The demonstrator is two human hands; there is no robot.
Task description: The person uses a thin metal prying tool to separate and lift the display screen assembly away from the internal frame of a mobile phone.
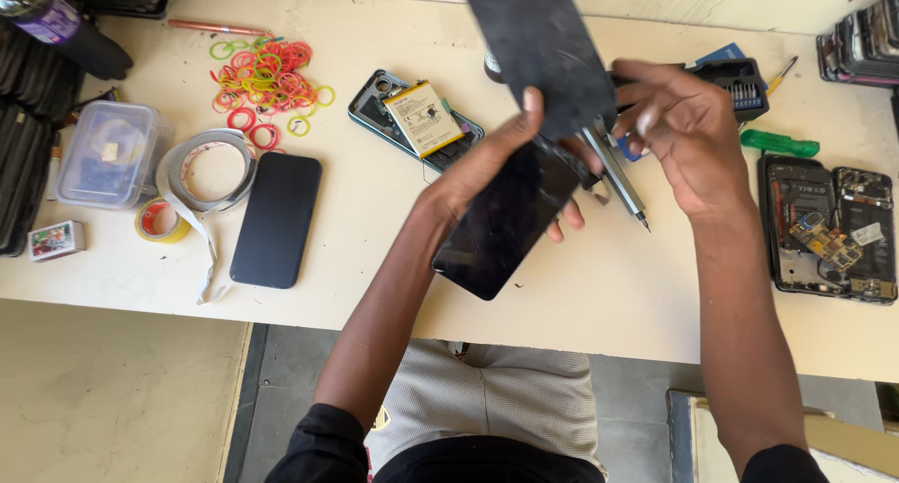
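Observation:
My left hand (496, 160) grips a black smartphone (501, 225) by its upper end, screen side up and tilted over the table. My right hand (684, 127) holds a thin, dusty black panel (543, 47) that stands up from the phone's top edge, peeled away from it. A grey screwdriver (618, 178) lies on the table just under my hands. The joint between the panel and the phone is hidden by my fingers.
On the white table (375, 258) lie a black phone face down (276, 219), an opened phone with a yellow battery (417, 119), coloured rubber bands (267, 80), tape rolls (201, 174), a plastic box (110, 153), two opened phones (829, 225), a green-handled tool (779, 144) and a bit case (740, 80).

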